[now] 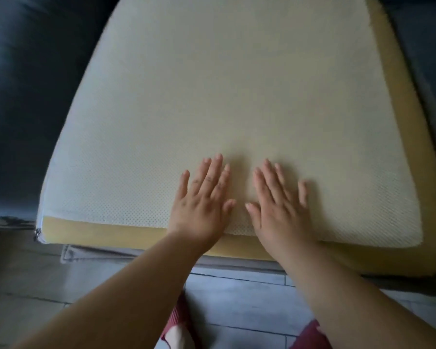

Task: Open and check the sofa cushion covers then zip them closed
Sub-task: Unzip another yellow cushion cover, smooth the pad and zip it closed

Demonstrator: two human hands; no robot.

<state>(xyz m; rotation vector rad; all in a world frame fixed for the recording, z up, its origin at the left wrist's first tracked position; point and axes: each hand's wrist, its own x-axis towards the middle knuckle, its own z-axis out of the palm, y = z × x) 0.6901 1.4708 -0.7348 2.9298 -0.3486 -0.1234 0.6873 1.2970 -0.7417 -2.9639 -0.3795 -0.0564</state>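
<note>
A large foam cushion (237,96) lies flat on a dark blue sofa (23,109). A white mesh liner (116,177) covers its top face; bare yellow foam shows along the near edge and the right side. The left hand (203,201) and right hand (278,206) rest palm-down, fingers straight and spread, side by side near the near edge. A zip end (37,233) sits at the near-left corner. Grey cover fabric (106,255) lies beneath the near edge, above a tiled floor (237,298).

foam cushion (232,96) far edge: cut off at top | zip pull (37,233): small, blurred | grey cover (98,254): mostly under foam
</note>
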